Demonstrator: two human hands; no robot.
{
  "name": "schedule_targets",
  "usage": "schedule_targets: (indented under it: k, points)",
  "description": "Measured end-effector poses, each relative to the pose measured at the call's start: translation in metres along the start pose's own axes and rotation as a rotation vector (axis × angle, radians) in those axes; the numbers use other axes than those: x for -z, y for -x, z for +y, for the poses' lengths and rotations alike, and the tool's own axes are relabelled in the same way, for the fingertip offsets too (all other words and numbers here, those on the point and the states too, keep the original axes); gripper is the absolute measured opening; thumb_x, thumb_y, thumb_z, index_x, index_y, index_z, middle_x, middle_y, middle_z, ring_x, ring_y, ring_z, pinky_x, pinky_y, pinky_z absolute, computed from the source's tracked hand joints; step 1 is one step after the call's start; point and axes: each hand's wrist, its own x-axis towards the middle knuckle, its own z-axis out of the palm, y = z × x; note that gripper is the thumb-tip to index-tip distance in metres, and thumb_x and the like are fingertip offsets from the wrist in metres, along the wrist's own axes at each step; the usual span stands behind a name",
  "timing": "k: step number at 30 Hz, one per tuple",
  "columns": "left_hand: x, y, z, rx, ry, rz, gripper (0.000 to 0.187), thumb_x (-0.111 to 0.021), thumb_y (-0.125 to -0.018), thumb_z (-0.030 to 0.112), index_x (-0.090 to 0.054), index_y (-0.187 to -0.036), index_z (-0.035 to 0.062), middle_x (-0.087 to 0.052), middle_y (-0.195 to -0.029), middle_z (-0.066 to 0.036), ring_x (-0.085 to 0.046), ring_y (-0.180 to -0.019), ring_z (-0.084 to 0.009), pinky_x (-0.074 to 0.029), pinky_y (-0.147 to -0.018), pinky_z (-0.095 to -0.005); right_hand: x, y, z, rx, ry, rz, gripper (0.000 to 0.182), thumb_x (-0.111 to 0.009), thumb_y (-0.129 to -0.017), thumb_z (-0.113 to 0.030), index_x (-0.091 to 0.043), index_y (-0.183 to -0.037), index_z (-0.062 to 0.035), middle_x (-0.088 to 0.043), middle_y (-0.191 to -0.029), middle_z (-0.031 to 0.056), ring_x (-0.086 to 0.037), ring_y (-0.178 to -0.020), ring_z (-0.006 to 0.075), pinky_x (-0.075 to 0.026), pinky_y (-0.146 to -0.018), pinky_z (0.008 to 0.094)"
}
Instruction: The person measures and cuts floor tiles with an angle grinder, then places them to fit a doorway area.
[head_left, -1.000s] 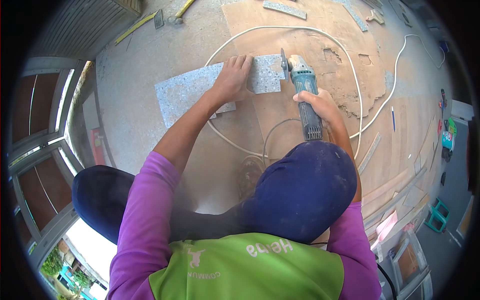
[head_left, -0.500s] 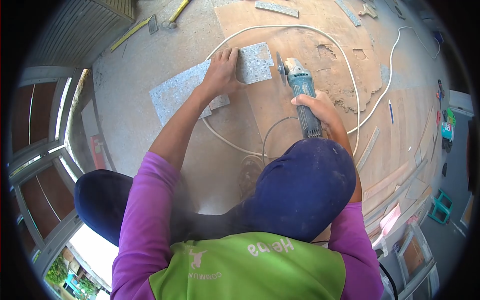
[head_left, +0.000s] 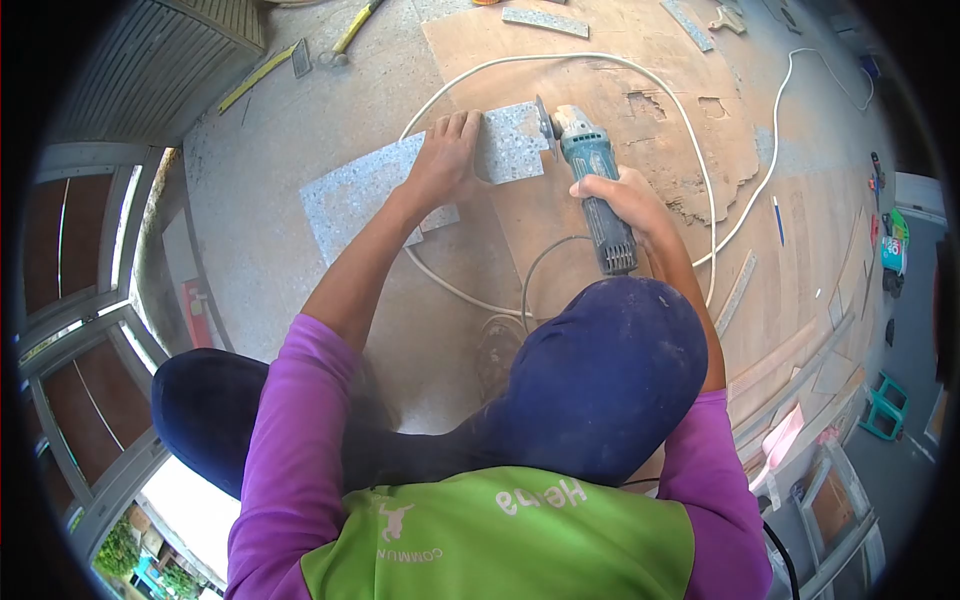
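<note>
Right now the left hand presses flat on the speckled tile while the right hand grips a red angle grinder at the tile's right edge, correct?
Not quite: the angle grinder is teal, not red. The head view shows the rest as stated: the left hand lies flat on the speckled tile, and the right hand grips the grinder with its disc at the tile's right edge.

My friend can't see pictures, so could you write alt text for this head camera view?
Seen from above, a crouching person's left hand presses a speckled grey tile to the floor while the right hand grips a teal angle grinder, disc at the tile's right edge. A white cable loops around them.
</note>
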Motion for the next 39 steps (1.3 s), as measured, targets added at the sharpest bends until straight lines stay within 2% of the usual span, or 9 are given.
schedule_targets:
  k: [10,21,24,27,29,31,33,36,39]
  points:
    - [-0.001,-0.019,-0.026,0.062,0.001,-0.033,0.119,-0.091,-0.059,0.042,-0.036,-0.152,-0.0065,-0.041,-0.151,-0.028,-0.039,-0.142,-0.0450,-0.035,-0.120,-0.0492,-0.003,0.018,0.013,-0.032,-0.071,-0.016,0.034,-0.078,-0.075,-0.025,-0.066,-0.097,-0.0010,-0.063,-0.075,0.0058,-0.058,-0.061,0.0136,-0.046,-0.055,0.0302]
    - [-0.021,-0.037,-0.050,0.124,0.003,-0.143,0.117,-0.090,-0.057,0.046,-0.039,-0.149,-0.0059,-0.041,-0.153,-0.030,-0.040,-0.142,-0.0459,-0.037,-0.119,-0.0485,0.013,0.022,0.046,0.022,-0.516,0.111,0.035,-0.074,-0.081,-0.024,-0.061,-0.099,0.0032,-0.066,-0.077,0.0123,-0.066,-0.057,0.0185,-0.055,-0.050,0.0300]
    - [-0.023,-0.035,-0.049,0.105,-0.047,-0.116,0.119,-0.090,-0.061,0.052,-0.037,-0.151,-0.0043,-0.041,-0.154,-0.029,-0.041,-0.142,-0.0443,-0.037,-0.118,-0.0491,0.015,0.015,0.052,0.047,-0.558,0.131,0.037,-0.074,-0.082,-0.027,-0.062,-0.099,0.0046,-0.066,-0.074,0.0128,-0.066,-0.057,0.0192,-0.056,-0.052,0.0307]
    - [-0.032,-0.031,-0.027,0.022,-0.098,0.123,0.113,-0.086,-0.068,0.061,-0.043,-0.150,-0.0033,-0.047,-0.149,-0.029,-0.044,-0.140,-0.0426,-0.039,-0.116,-0.0499,0.012,0.006,0.052,0.068,-0.643,0.143,0.036,-0.074,-0.082,-0.023,-0.063,-0.100,0.0061,-0.067,-0.078,0.0132,-0.068,-0.059,0.0206,-0.057,-0.054,0.0320]
    - [-0.023,-0.028,0.026,0.026,0.119,0.070,0.100,-0.080,-0.076,0.067,-0.053,-0.143,-0.0026,-0.057,-0.139,-0.028,-0.055,-0.130,-0.0422,-0.045,-0.109,-0.0503,0.009,0.001,0.053,0.094,-0.716,0.147,0.037,-0.074,-0.082,-0.022,-0.063,-0.101,0.0070,-0.068,-0.080,0.0141,-0.069,-0.061,0.0221,-0.058,-0.057,0.0331]
    - [0.010,-0.016,0.099,0.148,0.568,-0.376,0.087,-0.077,-0.082,0.065,-0.061,-0.133,-0.0038,-0.065,-0.127,-0.025,-0.065,-0.114,-0.0402,-0.051,-0.101,-0.0493,0.009,-0.006,0.053,0.138,-0.783,0.147,0.040,-0.073,-0.082,-0.025,-0.063,-0.103,0.0079,-0.068,-0.081,0.0153,-0.069,-0.065,0.0238,-0.059,-0.062,0.0342]
    - [-0.043,-0.009,0.126,0.039,1.081,-0.577,0.081,-0.076,-0.087,0.060,-0.060,-0.131,-0.0050,-0.068,-0.116,-0.020,-0.069,-0.102,-0.0323,-0.056,-0.091,-0.0444,0.009,-0.014,0.058,0.146,-0.880,0.112,0.042,-0.072,-0.083,-0.028,-0.063,-0.104,0.0079,-0.068,-0.083,0.0161,-0.070,-0.068,0.0248,-0.059,-0.065,0.0347]
    - [-0.031,0.000,0.160,0.127,1.485,-0.531,0.070,-0.077,-0.089,0.050,-0.059,-0.128,-0.0048,-0.067,-0.105,-0.014,-0.067,-0.097,-0.0227,-0.057,-0.079,-0.0357,0.006,-0.016,0.057,0.192,-0.959,0.112,0.045,-0.071,-0.083,-0.031,-0.063,-0.105,0.0077,-0.068,-0.086,0.0172,-0.069,-0.072,0.0255,-0.059,-0.069,0.0346]
    - [-0.038,-0.002,0.171,0.127,1.550,-0.434,0.056,-0.076,-0.090,0.038,-0.058,-0.124,-0.0023,-0.065,-0.099,-0.011,-0.064,-0.090,-0.0157,-0.054,-0.070,-0.0290,0.006,-0.015,0.053,0.221,-0.930,0.224,0.041,-0.072,-0.085,-0.028,-0.064,-0.107,0.0063,-0.068,-0.090,0.0154,-0.069,-0.076,0.0235,-0.058,-0.069,0.0324]
